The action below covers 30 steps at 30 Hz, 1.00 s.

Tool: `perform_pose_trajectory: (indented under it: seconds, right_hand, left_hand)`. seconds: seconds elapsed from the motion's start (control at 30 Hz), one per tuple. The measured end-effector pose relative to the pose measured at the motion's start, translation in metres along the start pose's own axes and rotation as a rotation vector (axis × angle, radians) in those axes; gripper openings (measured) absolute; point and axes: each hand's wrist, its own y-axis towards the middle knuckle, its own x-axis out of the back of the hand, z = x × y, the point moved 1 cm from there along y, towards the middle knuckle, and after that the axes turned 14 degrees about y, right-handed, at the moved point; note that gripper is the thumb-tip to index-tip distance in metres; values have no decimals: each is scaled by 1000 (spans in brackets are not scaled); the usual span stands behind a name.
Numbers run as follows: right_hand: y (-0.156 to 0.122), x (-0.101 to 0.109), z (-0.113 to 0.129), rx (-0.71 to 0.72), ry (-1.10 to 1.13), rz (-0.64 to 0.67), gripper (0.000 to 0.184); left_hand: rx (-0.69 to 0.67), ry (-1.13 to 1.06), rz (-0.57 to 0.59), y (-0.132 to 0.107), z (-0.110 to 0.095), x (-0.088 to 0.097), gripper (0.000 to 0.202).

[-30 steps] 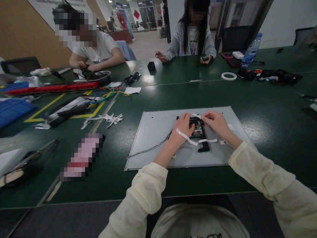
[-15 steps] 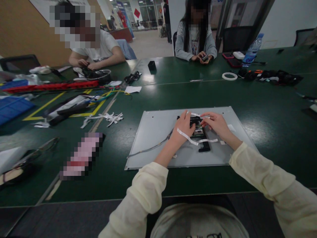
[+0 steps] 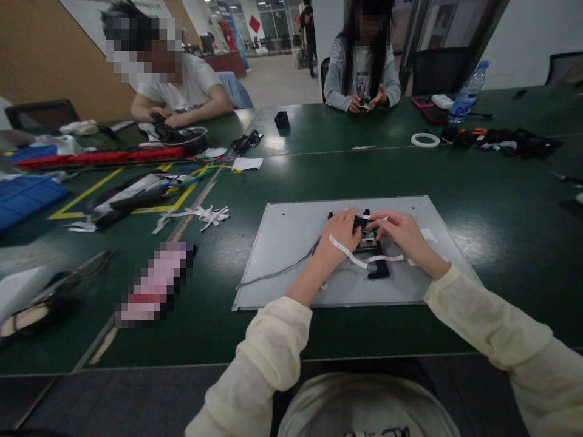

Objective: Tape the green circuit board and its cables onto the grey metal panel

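Observation:
A grey metal panel lies flat on the green table in front of me. A small circuit board with a black bracket sits near its middle. My left hand rests on the board's left side, fingers curled over it, with a white tape strip running across its back. My right hand is at the board's right, fingertips pinched on another white tape strip at the board's top. A thin grey cable trails left across the panel.
Torn white tape strips lie left of the panel. Further left are a yellow-taped area with black parts, a blue tray and red bars. Two other people sit across the table. A tape roll and a bottle stand at the far right.
Both my hands have drawn closer together over the board, and the fingers of my left hand have curled more. The person across has brought both hands together.

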Motion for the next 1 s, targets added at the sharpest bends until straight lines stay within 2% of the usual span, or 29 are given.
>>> perform_pose_trajectory:
  seconds: [0.13, 0.33, 0.47, 0.7, 0.87, 1.0]
  right_hand:
    - [-1, -1, -4, 34, -52, 6, 29]
    - [-4, 3, -2, 72, -138, 4, 30]
    - [-5, 11, -1, 119, -230, -52, 29]
    - [-6, 16, -3, 94, -240, -113, 27]
    - [-11, 12, 2, 164, -507, -80, 22]
    - [-12, 9, 0, 204, -760, -46, 24]
  left_hand:
    - [-58, 40, -19, -1, 0, -1, 34]
    - [-38, 38, 14, -2, 0, 2, 35]
    - [-28, 51, 39, -2, 0, 3, 36]
    - [-33, 68, 35, -2, 1, 0, 36]
    - [-38, 70, 30, -2, 0, 3, 35]
    - [-32, 58, 28, -2, 0, 4, 34]
